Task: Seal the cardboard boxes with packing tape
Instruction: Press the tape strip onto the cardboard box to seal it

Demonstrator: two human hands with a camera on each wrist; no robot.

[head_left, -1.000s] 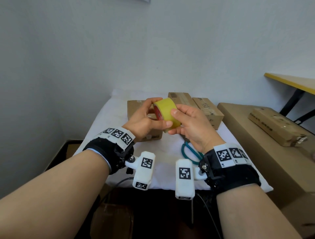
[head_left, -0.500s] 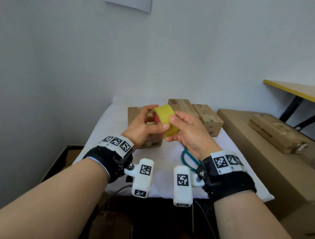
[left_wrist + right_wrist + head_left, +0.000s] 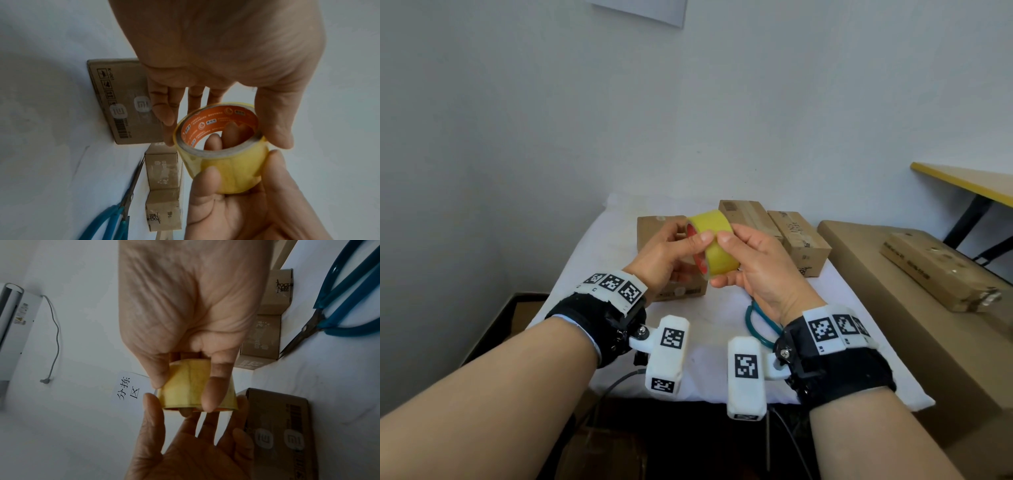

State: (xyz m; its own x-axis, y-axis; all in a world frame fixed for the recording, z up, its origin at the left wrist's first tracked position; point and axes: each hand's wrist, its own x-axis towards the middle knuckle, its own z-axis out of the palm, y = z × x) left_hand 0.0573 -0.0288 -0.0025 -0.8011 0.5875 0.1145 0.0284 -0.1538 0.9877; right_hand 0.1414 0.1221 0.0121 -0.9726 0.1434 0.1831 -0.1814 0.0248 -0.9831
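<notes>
Tape roll [image 3: 717, 240] yellow w/ orange core, held in air above table [image 3: 599, 246], left hand [image 3: 666, 253] thumb & fingertips pinching rim, right hand [image 3: 756, 270] fingers curled round it, three cardboard boxes [image 3: 796, 240] closed behind, contents unseen, scissors [image 3: 756, 322] nr right wrist.

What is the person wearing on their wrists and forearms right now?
Forearms are bare. Each wrist carries a black strap: left wrist strap, right wrist strap. Each strap is topped by a white band of black-and-white square markers and holds a white camera block with similar markers. Thin dark cables hang below the blocks.
</notes>
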